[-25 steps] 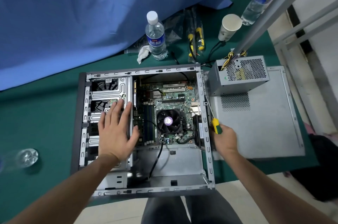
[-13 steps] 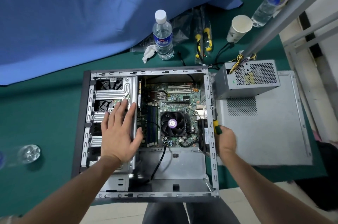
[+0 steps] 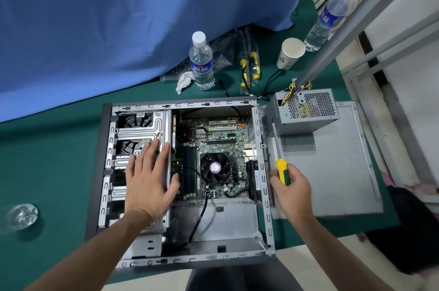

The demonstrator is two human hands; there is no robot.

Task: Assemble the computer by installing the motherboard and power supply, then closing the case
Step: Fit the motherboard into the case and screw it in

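Left hand [image 3: 148, 181] lies flat, fingers spread, on the drive cage [image 3: 140, 129]; right hand [image 3: 291, 192] grips a screwdriver [image 3: 282, 171] just outside the case [image 3: 261, 167].

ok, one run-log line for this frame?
left hand: flat on drive cage | right hand: holds screwdriver outside case | motherboard: in case | power supply: outside, on side panel

- The computer case [image 3: 183, 260] lay on its side, open on top, its grey metal frame bare.
- The green motherboard [image 3: 213, 148] sat flat inside it, with 1 black fan [image 3: 215, 168] near its middle.
- The grey power supply [image 3: 306, 108] stood outside, just right of the case, on the flat side panel [image 3: 332, 172], its yellow wires trailing from the top.
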